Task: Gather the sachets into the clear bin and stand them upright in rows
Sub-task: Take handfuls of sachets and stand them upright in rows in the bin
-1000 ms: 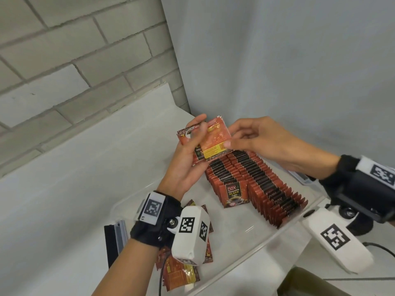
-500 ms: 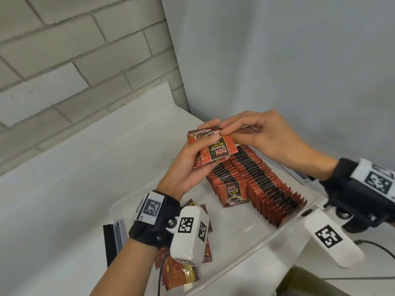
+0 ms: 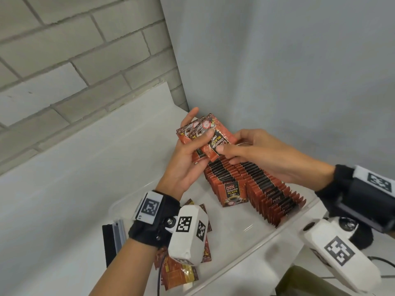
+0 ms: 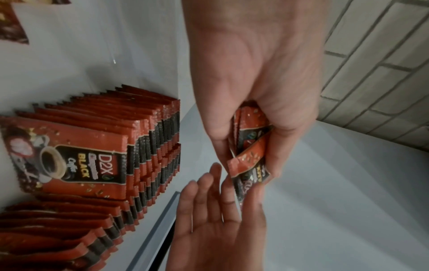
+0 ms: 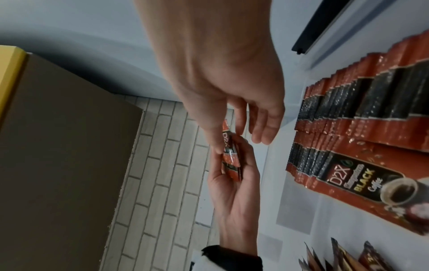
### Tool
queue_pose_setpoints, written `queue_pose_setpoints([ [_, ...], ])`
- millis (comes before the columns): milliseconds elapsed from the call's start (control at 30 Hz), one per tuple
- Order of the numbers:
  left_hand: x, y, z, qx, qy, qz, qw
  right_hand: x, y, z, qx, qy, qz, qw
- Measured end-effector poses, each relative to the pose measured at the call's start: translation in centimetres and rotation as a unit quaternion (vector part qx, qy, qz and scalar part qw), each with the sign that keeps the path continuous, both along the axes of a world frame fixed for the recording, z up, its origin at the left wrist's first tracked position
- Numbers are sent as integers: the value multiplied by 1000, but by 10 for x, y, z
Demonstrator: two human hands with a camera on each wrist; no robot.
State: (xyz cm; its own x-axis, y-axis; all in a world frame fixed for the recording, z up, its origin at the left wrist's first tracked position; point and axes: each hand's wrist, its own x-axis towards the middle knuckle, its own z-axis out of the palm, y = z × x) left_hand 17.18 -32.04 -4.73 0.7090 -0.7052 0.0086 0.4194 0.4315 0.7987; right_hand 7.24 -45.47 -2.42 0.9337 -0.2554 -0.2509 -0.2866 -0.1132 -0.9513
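We note that the small stack of sachets [image 3: 205, 138] in the left hand [image 3: 188, 159] has been turned since a second ago: it then showed an orange and yellow back, half a second ago a printed front lying crosswise, and now it stands fanned with the fronts facing us. The right hand [image 3: 254, 154] has shifted from the stack's upper edge to its lower corner, thumb [image 3: 221, 148] on the front sachet.

Left hand [image 3: 188, 159]: raised, palm toward the camera, thumb across the front of a small fanned stack of red-and-black foil sachets [image 3: 201, 133], fingers behind. Right hand [image 3: 256, 154]: thumb and forefinger pinching the front sachet's lower edge; remaining fingers loosely extended.
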Motion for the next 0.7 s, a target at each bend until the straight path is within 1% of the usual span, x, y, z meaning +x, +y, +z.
queue_pose_setpoints([
  [67, -1, -1, 1, -9, 6, 10, 1000, 1, -1, -2, 8, 7, -10, 1000],
  [133, -2, -2, 2, -18, 6, 15, 1000, 0, -1, -4, 25, 2, 2, 1000],
  [200, -2, -1, 2, -25, -9, 14, 1000, -1, 0, -5, 46, -7, 11, 999],
  [300, 0, 0, 2, -28, -24, 20, 999, -2, -3, -4, 85, -23, -2, 996],
  [367, 2, 0, 2, -35, -2, 18, 999, -4, -8, -2, 83, -33, 3, 996],
  [433, 4, 1, 3, -35, 32, 23, 999, -9, -13, 0, 30, -34, 32, 998],
  [500, 5, 2, 4, -33, 54, 30, 998, -13, -16, -3, -74, -27, 83, 993],
  [600, 5, 1, 4, -35, 73, 34, 996, -18, -17, -11, -232, -18, 165, 959],
  [700, 4, 1, 4, -28, 73, 37, 996, -21, -14, -16, -298, -18, 197, 934],
])
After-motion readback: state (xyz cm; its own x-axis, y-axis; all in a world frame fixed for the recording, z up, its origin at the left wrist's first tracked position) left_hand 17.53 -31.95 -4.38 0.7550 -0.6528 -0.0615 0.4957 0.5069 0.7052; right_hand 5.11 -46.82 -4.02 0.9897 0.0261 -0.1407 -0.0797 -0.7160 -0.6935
